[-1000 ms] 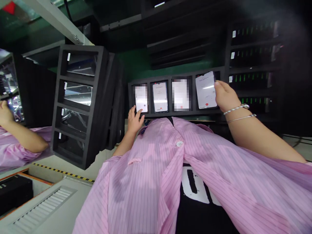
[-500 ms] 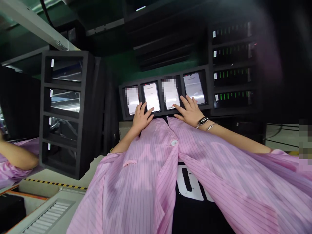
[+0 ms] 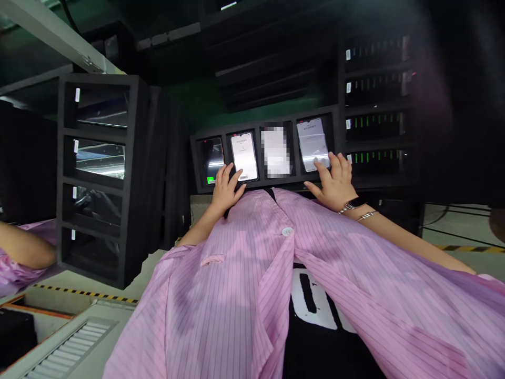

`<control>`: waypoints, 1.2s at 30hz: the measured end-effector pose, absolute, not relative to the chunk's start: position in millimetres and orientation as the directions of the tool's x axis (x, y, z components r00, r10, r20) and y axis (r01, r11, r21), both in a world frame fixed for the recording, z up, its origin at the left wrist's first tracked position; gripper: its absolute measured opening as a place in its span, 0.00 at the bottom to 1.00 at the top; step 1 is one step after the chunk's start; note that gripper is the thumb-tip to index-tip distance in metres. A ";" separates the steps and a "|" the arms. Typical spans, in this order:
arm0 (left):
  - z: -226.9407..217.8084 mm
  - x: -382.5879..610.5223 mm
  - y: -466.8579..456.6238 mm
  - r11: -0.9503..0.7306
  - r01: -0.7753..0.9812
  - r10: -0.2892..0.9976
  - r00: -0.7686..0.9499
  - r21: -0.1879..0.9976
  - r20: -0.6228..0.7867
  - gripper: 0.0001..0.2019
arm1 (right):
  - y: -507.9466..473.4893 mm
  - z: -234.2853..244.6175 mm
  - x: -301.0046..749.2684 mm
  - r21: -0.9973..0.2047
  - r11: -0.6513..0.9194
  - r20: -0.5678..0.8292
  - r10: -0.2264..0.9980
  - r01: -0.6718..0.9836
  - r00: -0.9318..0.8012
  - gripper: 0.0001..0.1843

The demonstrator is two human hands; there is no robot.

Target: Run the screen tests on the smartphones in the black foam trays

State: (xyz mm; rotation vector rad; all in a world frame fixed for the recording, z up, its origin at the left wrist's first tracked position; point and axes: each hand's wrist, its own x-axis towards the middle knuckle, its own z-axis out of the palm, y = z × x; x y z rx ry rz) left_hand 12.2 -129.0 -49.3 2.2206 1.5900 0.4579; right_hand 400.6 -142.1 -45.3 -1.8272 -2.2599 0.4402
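Note:
Several phones lie face up in a black tray with separate slots. My left hand has its fingers spread over the lower edges of the leftmost phone, whose screen is dark with a green patch, and the lit second phone. Over to the right, my right hand is spread, its index finger at the bottom of the rightmost phone, which has a lit pale screen. Between the hands sits the third phone, bright and partly blurred out. Neither hand grasps anything.
A black rack with phones in its slots stands on the left. More black slots with green marks are at the right. Another person's forearm shows at the far left. A grey vented panel lies at lower left.
My right hand has moved right, from the third phone to the rightmost one. The leftmost screen went from white to dark with a green patch. My left hand stays nearly in place.

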 end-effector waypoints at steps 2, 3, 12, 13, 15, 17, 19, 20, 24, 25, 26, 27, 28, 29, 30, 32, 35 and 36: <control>-48.7 11.3 -130.5 -0.280 0.841 0.954 0.298 0.463 0.036 0.25 | -136.2 -41.0 386.1 -0.369 0.282 0.003 0.953 0.885 -0.302 0.39; -48.3 11.1 -131.1 -0.273 0.846 0.955 0.295 0.458 0.025 0.24 | -132.6 -39.4 377.7 -0.377 0.332 0.011 0.935 0.865 -0.354 0.37; -48.0 9.0 -138.5 -0.243 0.868 0.961 0.275 0.434 -0.012 0.26 | -111.8 -46.6 325.5 -0.378 0.490 -0.022 0.843 0.786 -0.537 0.36; -48.4 9.0 -138.9 -0.247 0.867 0.961 0.277 0.433 -0.009 0.26 | -112.4 -47.5 323.9 -0.370 0.483 -0.041 0.845 0.794 -0.533 0.35; -48.6 10.4 -138.5 -0.258 0.867 0.957 0.289 0.427 -0.009 0.24 | -114.8 -47.8 324.1 -0.359 0.468 -0.075 0.848 0.807 -0.525 0.33; -47.0 12.6 -137.2 -0.270 0.867 0.952 0.306 0.419 -0.021 0.21 | -118.0 -46.3 331.0 -0.361 0.443 -0.083 0.861 0.821 -0.501 0.34; -43.7 13.1 -136.2 -0.267 0.872 0.950 0.309 0.410 -0.037 0.19 | -121.8 -43.9 346.0 -0.361 0.382 -0.057 0.901 0.850 -0.430 0.39; -41.6 11.5 -136.3 -0.254 0.878 0.955 0.295 0.406 -0.040 0.19 | -123.9 -42.6 355.8 -0.357 0.337 -0.040 0.926 0.871 -0.374 0.42; -35.8 -12.3 -143.6 -0.105 0.910 0.994 0.108 0.402 0.016 0.27 | -133.3 -39.2 393.2 -0.307 0.167 -0.021 0.983 0.937 -0.182 0.49; -35.8 -21.4 -147.2 -0.057 0.914 0.998 0.049 0.402 0.029 0.29 | -135.5 -39.1 398.5 -0.295 0.155 -0.032 0.985 0.943 -0.171 0.49; -36.5 -30.8 -151.2 -0.014 0.916 0.999 0.000 0.401 0.035 0.30 | -137.5 -39.2 401.5 -0.286 0.153 -0.047 0.984 0.946 -0.173 0.48; -37.6 -39.5 -155.2 0.021 0.918 0.999 -0.035 0.397 0.030 0.31 | -139.3 -39.3 402.4 -0.280 0.161 -0.066 0.980 0.947 -0.186 0.46; -38.9 -47.2 -158.9 0.046 0.919 0.998 -0.057 0.392 0.017 0.32 | -140.7 -39.5 401.6 -0.276 0.172 -0.088 0.975 0.946 -0.203 0.43; -40.2 -53.4 -162.0 0.063 0.920 0.998 -0.069 0.387 0.002 0.33 | -141.7 -39.4 399.8 -0.275 0.181 -0.107 0.970 0.944 -0.217 0.41; -41.3 -58.0 -164.3 0.076 0.921 0.997 -0.076 0.381 -0.014 0.34 | -142.3 -39.1 397.6 -0.277 0.185 -0.120 0.967 0.943 -0.225 0.39; -41.9 -63.1 -166.2 0.094 0.925 0.996 -0.084 0.368 -0.044 0.35 | -142.1 -37.1 393.8 -0.289 0.180 -0.122 0.967 0.940 -0.222 0.39; -38.7 -64.8 -165.6 0.098 0.935 0.994 -0.074 0.340 -0.082 0.30 | -139.0 -31.8 391.8 -0.313 0.169 -0.095 0.973 0.935 -0.208 0.42; -36.8 -64.8 -165.3 0.094 0.939 0.994 -0.068 0.332 -0.089 0.28 | -137.5 -29.9 391.6 -0.317 0.172 -0.090 0.973 0.933 -0.210 0.42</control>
